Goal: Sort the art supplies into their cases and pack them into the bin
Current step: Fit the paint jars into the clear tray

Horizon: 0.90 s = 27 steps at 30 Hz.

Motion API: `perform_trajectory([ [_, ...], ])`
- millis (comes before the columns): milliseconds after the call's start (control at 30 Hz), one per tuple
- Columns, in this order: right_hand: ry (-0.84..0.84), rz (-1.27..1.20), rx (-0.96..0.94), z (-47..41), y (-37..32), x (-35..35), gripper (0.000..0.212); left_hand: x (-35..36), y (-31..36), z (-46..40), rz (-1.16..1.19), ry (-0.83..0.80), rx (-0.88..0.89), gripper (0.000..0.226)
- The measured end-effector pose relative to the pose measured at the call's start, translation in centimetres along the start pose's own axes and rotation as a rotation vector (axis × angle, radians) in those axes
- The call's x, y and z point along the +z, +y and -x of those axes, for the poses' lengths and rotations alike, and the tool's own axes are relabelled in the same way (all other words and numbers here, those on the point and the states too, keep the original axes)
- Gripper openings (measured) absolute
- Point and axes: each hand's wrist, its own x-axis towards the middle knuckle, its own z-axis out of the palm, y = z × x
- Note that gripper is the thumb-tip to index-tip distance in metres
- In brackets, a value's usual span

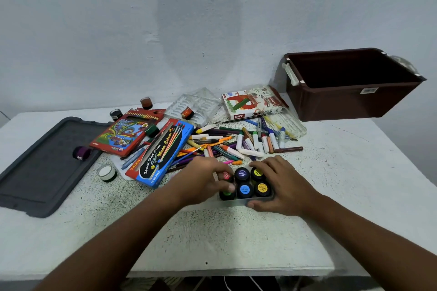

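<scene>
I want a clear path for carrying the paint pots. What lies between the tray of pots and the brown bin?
In the head view, loose markers and crayons lie between the tray of pots and the brown bin, then bare tabletop.

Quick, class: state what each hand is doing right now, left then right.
Left hand: fingers curled on a pink-lidded paint pot in the tray.
Right hand: gripping the tray's right end.

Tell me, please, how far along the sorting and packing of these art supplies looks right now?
Early. Six round black-lidded paint pots already sit in the shallow grey tray; the left hand grips one pot while the right hand holds the tray. Still loose: the heap of crayons and markers, five stray pots such as the white one, and the card boxes. The brown plastic bin shows nothing inside.
</scene>
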Motion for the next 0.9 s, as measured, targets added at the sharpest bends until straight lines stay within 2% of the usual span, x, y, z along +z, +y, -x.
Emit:
perform_trajectory([
  [133, 0.0, 0.009, -0.046, -1.1, 0.2, -0.4, 0.086, -1.5, -1.4, -1.8, -0.055, 0.18, -0.091, 0.018],
  [333, -0.007, -0.094, -0.026, -1.4, 0.6, -0.2, 0.084, -4.0, -6.0, -5.4, -0.209, 0.308, -0.254, 0.026],
  [567, -0.024, -0.135, 0.002, -1.6, 1.0, 0.0, 0.086, -5.2, -9.5, -9.0, -0.285, 0.282, -0.342, 0.04],
  [700, -0.038, -0.123, 0.023, -1.6, 1.0, -0.1, 0.087, -5.4, -11.4, -10.6, -0.362, 0.196, -0.415, 0.034],
  [900, -0.043, -0.128, 0.021, -1.6, 1.0, 0.0, 0.087, -5.3, -12.3, -12.1, -0.403, 0.187, -0.487, 0.031],
])
